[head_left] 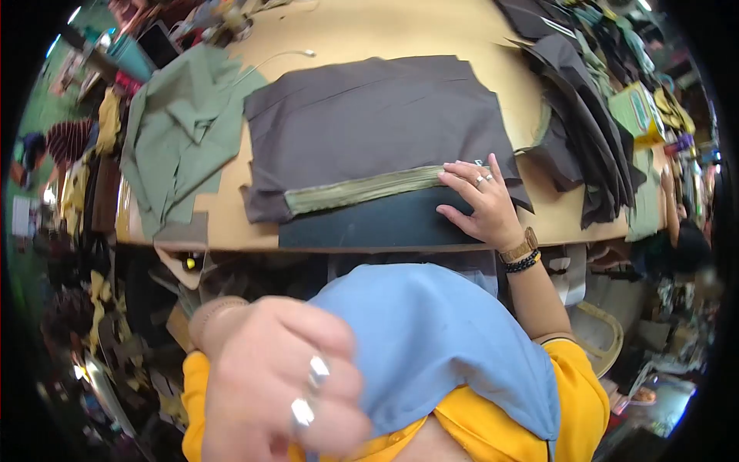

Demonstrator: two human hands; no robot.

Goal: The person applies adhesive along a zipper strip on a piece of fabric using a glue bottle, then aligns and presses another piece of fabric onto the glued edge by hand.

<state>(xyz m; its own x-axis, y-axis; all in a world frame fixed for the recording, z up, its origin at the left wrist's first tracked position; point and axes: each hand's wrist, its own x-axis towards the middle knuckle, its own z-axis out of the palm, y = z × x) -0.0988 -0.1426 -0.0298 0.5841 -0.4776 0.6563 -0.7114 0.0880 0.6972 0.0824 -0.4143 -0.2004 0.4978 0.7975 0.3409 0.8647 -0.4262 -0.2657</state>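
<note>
A dark brown cloth piece (377,115) lies spread on the table, with a wrinkled olive-green strip (362,191) along its near edge. Beneath that edge is a dark mat (362,223). My right hand (483,202) rests open on the right end of the strip, fingers spread, with rings, a watch and a dark bracelet. Close to the camera, my left hand (285,377) is raised and blurred above my lap, its fingers curled in a fist; its inside is hidden. Blue fabric (431,323) covers my front over a yellow shirt.
Green cloth (185,127) lies at the table's left. A pile of dark cloth pieces (577,123) is at the right, near a green and yellow box (637,114). A white cord (281,58) lies at the back. People are at the far left (69,142) and right (689,231).
</note>
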